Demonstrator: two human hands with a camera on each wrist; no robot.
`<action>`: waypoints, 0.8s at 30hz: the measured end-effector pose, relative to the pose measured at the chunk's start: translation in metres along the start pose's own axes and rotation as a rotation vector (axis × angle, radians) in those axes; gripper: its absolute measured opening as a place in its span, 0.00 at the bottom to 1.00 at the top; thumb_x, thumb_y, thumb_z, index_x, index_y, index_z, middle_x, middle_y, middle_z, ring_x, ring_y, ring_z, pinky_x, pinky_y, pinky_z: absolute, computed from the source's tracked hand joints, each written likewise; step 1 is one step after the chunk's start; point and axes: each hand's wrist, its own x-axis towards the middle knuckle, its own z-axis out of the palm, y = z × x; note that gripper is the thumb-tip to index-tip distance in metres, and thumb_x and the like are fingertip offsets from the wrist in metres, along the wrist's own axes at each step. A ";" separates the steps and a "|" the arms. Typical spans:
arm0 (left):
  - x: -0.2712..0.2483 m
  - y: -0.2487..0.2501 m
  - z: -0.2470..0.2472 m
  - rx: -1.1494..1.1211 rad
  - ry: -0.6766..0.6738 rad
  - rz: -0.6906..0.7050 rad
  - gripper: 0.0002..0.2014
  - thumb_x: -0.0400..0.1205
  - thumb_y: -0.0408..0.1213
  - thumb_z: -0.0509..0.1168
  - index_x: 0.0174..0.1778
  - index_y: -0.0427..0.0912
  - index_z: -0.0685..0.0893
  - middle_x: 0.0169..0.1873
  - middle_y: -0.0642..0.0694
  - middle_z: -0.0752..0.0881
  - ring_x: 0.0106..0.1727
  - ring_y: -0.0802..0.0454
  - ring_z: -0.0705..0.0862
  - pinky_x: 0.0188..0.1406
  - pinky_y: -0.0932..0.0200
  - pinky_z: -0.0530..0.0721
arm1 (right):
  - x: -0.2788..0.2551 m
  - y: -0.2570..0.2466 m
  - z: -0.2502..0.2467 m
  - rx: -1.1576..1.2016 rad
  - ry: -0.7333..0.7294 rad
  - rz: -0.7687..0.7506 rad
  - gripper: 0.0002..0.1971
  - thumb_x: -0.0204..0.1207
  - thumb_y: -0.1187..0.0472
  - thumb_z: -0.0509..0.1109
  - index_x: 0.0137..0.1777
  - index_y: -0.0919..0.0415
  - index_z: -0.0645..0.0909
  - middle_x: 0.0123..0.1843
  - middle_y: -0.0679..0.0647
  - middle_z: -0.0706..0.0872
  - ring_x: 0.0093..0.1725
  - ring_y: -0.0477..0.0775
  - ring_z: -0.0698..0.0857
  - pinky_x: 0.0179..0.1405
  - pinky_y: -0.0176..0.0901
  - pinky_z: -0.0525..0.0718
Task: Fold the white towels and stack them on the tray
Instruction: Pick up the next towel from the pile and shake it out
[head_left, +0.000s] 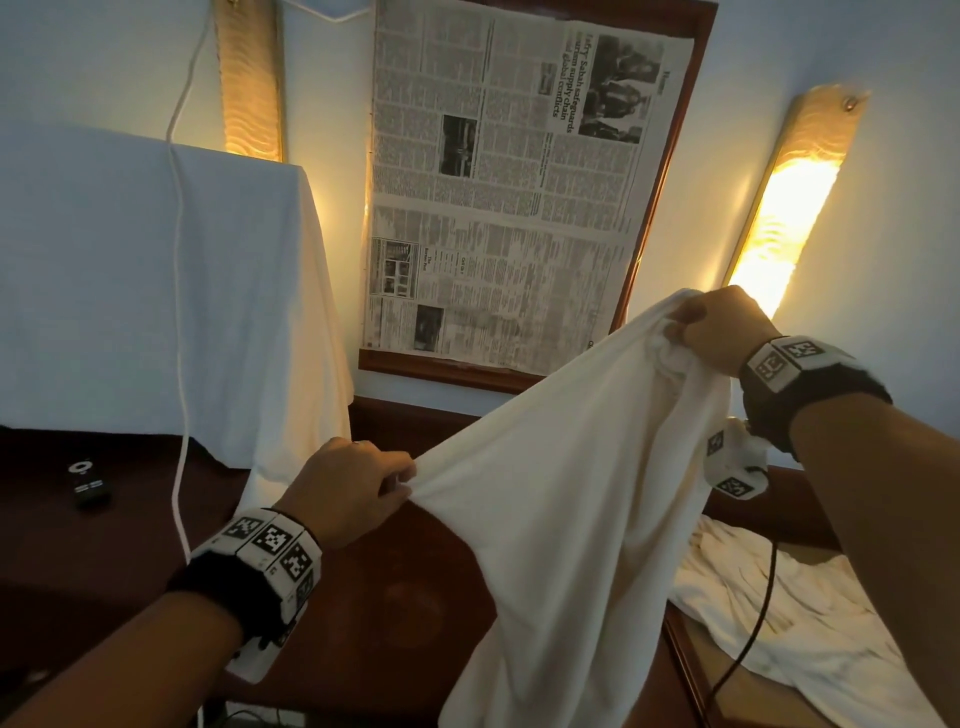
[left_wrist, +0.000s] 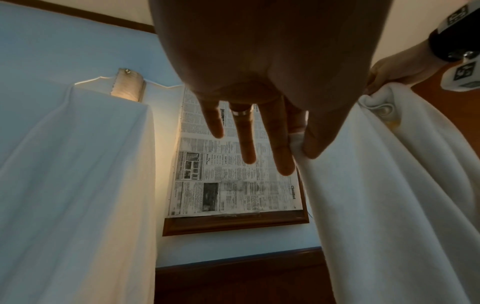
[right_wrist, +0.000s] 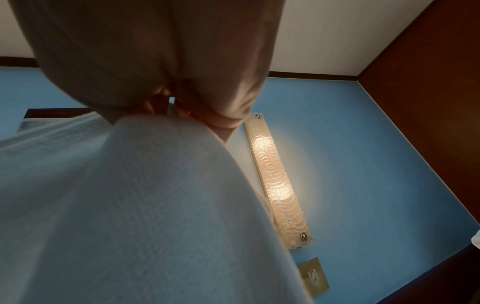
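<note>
Evidently to find its edges before folding, the left hand (head_left: 347, 486) pinches the white towel (head_left: 561, 519) low while the right hand (head_left: 719, 327) grips 1 bunched corner higher, letting it hang.

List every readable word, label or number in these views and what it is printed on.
"Jafry: Sabah safeguards ... supply chain ... global conflicts": headline on the newspaper, turned sideways; some words blurred.
"The Borneo Post": same newspaper, lower left.
"Classified": newspaper's bottom corner, left wrist view.
Body text: too small.
Wristband markers: patterns only, no words.
</note>
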 end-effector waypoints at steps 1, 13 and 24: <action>-0.002 0.001 0.000 0.032 -0.001 -0.002 0.11 0.85 0.54 0.64 0.59 0.56 0.84 0.47 0.55 0.88 0.50 0.55 0.80 0.67 0.54 0.75 | -0.001 -0.001 0.000 0.001 -0.001 -0.009 0.09 0.82 0.62 0.67 0.56 0.63 0.86 0.42 0.51 0.80 0.46 0.53 0.79 0.50 0.44 0.72; 0.025 -0.037 -0.041 -0.815 0.535 -0.441 0.05 0.84 0.35 0.70 0.55 0.47 0.87 0.41 0.45 0.88 0.44 0.50 0.84 0.47 0.57 0.79 | -0.034 -0.012 -0.008 0.018 -0.256 0.010 0.11 0.83 0.60 0.67 0.58 0.63 0.87 0.55 0.55 0.85 0.49 0.50 0.79 0.53 0.39 0.73; 0.063 -0.017 -0.117 -0.892 0.751 -0.397 0.15 0.87 0.40 0.64 0.33 0.46 0.78 0.33 0.49 0.77 0.37 0.56 0.73 0.40 0.59 0.73 | -0.075 -0.018 -0.037 0.964 -0.372 0.235 0.21 0.81 0.69 0.66 0.70 0.81 0.73 0.56 0.67 0.83 0.52 0.62 0.82 0.43 0.43 0.87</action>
